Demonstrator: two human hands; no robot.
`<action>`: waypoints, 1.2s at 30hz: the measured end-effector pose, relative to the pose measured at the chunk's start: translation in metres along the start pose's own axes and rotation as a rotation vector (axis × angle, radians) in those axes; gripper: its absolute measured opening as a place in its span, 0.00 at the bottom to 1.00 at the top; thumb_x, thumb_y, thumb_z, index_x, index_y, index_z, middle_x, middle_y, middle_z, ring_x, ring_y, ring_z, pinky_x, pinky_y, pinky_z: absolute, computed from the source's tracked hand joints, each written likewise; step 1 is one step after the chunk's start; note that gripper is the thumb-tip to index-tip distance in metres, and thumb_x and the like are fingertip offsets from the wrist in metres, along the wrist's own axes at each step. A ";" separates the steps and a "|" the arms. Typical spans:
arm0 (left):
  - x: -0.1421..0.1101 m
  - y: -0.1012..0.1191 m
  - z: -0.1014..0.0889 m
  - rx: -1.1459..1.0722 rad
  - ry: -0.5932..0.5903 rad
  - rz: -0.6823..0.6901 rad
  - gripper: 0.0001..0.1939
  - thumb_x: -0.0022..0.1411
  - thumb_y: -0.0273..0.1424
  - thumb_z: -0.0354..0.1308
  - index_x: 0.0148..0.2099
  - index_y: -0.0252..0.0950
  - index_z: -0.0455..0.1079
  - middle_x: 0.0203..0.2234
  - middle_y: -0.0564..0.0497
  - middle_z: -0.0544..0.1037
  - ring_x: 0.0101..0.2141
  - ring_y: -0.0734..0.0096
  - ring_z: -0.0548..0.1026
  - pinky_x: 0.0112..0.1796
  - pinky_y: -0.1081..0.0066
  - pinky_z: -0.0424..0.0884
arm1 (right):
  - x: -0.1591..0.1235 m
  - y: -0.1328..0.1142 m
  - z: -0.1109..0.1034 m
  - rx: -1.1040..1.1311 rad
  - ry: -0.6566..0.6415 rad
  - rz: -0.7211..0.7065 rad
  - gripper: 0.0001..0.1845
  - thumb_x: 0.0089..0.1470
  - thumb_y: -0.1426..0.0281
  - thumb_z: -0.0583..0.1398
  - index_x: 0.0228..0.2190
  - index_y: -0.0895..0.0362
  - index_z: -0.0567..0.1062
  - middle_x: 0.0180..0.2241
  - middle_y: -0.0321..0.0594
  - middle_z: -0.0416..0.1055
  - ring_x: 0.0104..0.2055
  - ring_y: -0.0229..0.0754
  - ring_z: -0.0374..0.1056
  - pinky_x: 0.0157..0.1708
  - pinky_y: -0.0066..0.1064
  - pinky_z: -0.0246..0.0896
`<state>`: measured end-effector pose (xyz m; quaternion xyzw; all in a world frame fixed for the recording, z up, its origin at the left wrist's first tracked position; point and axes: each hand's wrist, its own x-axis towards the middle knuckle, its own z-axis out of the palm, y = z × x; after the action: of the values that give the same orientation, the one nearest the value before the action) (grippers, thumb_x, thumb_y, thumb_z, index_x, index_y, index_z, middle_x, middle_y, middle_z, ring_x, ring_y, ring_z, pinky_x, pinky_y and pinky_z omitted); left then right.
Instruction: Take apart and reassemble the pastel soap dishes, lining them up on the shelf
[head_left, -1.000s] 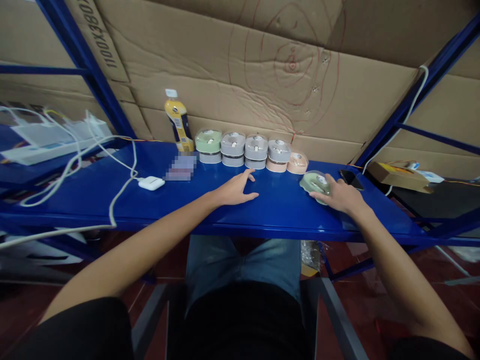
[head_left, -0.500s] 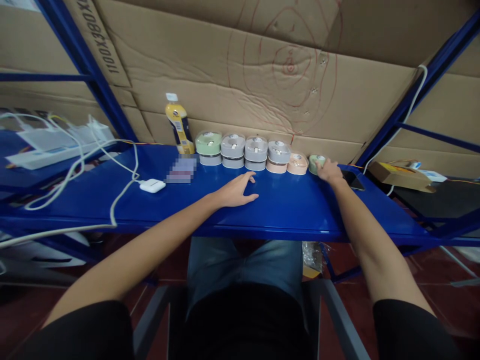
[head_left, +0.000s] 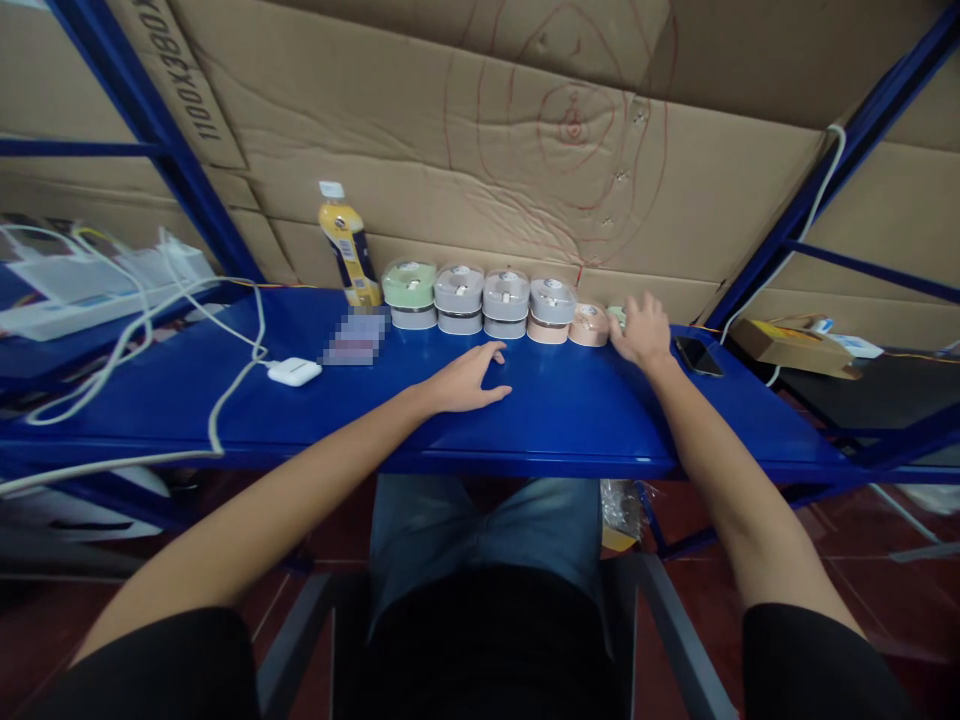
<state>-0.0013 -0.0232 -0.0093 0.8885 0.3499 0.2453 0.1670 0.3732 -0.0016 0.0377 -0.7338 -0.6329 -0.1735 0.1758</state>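
Note:
My left hand [head_left: 469,380] rests over the front middle of the blue table, thumb and forefinger apart and nothing between them. Just beyond its fingertips stand the stacked grey containers with clear lids [head_left: 507,292]. At the right end of the row, my right hand [head_left: 643,328] is over a small green container [head_left: 617,316], fingers spread and stretched forward. Most of that container is hidden behind the hand, so contact is hard to judge. Left of it sits a single peach container [head_left: 589,326]. A green-topped stack [head_left: 409,286] marks the row's left end.
A yellow drink bottle [head_left: 350,245] stands behind a blurred-out flat item [head_left: 356,337]. A white earphone case [head_left: 295,371] and white cables [head_left: 247,370] lie at left. At right are a phone [head_left: 699,356] and an open cardboard box [head_left: 795,349]. Cardboard [head_left: 375,130] walls the back.
My right hand has shifted from the green container's right side to over it, its fingers now spread and covering more of it. The left hand keeps its pose. The view has shifted slightly.

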 end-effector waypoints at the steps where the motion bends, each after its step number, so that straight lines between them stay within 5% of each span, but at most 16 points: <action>1: 0.000 0.000 0.000 -0.001 0.001 -0.002 0.42 0.66 0.51 0.64 0.74 0.36 0.62 0.63 0.35 0.78 0.66 0.39 0.76 0.66 0.46 0.72 | -0.001 -0.006 0.001 0.011 -0.026 -0.113 0.38 0.75 0.51 0.48 0.71 0.63 0.68 0.78 0.65 0.58 0.78 0.70 0.55 0.74 0.62 0.54; 4: 0.000 0.001 -0.001 0.000 -0.005 -0.007 0.42 0.66 0.51 0.64 0.74 0.36 0.62 0.63 0.34 0.78 0.67 0.39 0.76 0.66 0.46 0.71 | -0.003 -0.022 0.009 0.035 -0.136 -0.306 0.38 0.74 0.52 0.50 0.73 0.62 0.67 0.80 0.60 0.57 0.81 0.66 0.52 0.78 0.59 0.50; 10: 0.000 0.002 0.000 0.009 -0.012 -0.005 0.42 0.67 0.51 0.63 0.75 0.35 0.61 0.64 0.34 0.78 0.68 0.39 0.75 0.68 0.46 0.70 | -0.027 -0.030 0.006 0.093 -0.128 -0.307 0.36 0.69 0.51 0.56 0.67 0.61 0.73 0.70 0.64 0.70 0.73 0.75 0.64 0.71 0.69 0.61; 15: 0.000 0.004 -0.001 0.005 -0.019 -0.018 0.43 0.67 0.50 0.63 0.75 0.33 0.61 0.64 0.32 0.77 0.68 0.38 0.75 0.68 0.45 0.70 | -0.052 -0.042 -0.031 0.102 -0.053 -0.035 0.41 0.68 0.41 0.56 0.61 0.64 0.77 0.63 0.73 0.74 0.68 0.81 0.69 0.64 0.69 0.67; 20: 0.000 0.005 -0.001 -0.013 -0.016 -0.040 0.44 0.67 0.51 0.65 0.76 0.35 0.60 0.65 0.33 0.76 0.68 0.37 0.74 0.69 0.43 0.70 | -0.052 -0.060 -0.055 0.030 -0.369 0.194 0.48 0.64 0.38 0.63 0.66 0.65 0.73 0.63 0.72 0.75 0.65 0.78 0.75 0.60 0.62 0.72; 22: 0.000 0.003 0.001 -0.055 0.013 -0.045 0.50 0.62 0.54 0.70 0.76 0.35 0.60 0.66 0.33 0.76 0.68 0.36 0.75 0.69 0.42 0.70 | -0.051 -0.064 -0.057 0.049 -0.442 0.087 0.46 0.63 0.40 0.64 0.66 0.63 0.73 0.63 0.70 0.77 0.63 0.76 0.77 0.60 0.60 0.73; 28: 0.003 -0.003 0.004 -0.249 0.077 0.029 0.70 0.42 0.55 0.85 0.78 0.36 0.57 0.72 0.26 0.70 0.70 0.28 0.72 0.70 0.34 0.67 | -0.065 -0.084 -0.045 0.498 -0.403 -0.621 0.56 0.56 0.38 0.70 0.74 0.53 0.66 0.69 0.58 0.73 0.68 0.71 0.72 0.66 0.62 0.70; 32: 0.002 -0.002 0.004 -0.318 0.060 0.105 0.67 0.45 0.52 0.85 0.78 0.38 0.57 0.70 0.30 0.75 0.69 0.30 0.75 0.69 0.36 0.70 | -0.069 -0.106 -0.037 0.553 -0.423 -0.704 0.63 0.51 0.35 0.73 0.76 0.53 0.65 0.66 0.60 0.75 0.65 0.72 0.74 0.63 0.63 0.72; 36: 0.002 -0.003 0.003 -0.339 0.073 0.148 0.62 0.50 0.50 0.82 0.78 0.36 0.59 0.67 0.32 0.77 0.66 0.33 0.78 0.66 0.40 0.74 | -0.061 -0.110 -0.029 0.651 -0.379 -0.706 0.55 0.51 0.38 0.74 0.70 0.54 0.72 0.59 0.55 0.80 0.59 0.65 0.77 0.59 0.57 0.74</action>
<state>0.0003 -0.0202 -0.0126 0.8615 0.2430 0.3446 0.2828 0.2547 -0.0532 0.0379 -0.4011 -0.8840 0.1199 0.2079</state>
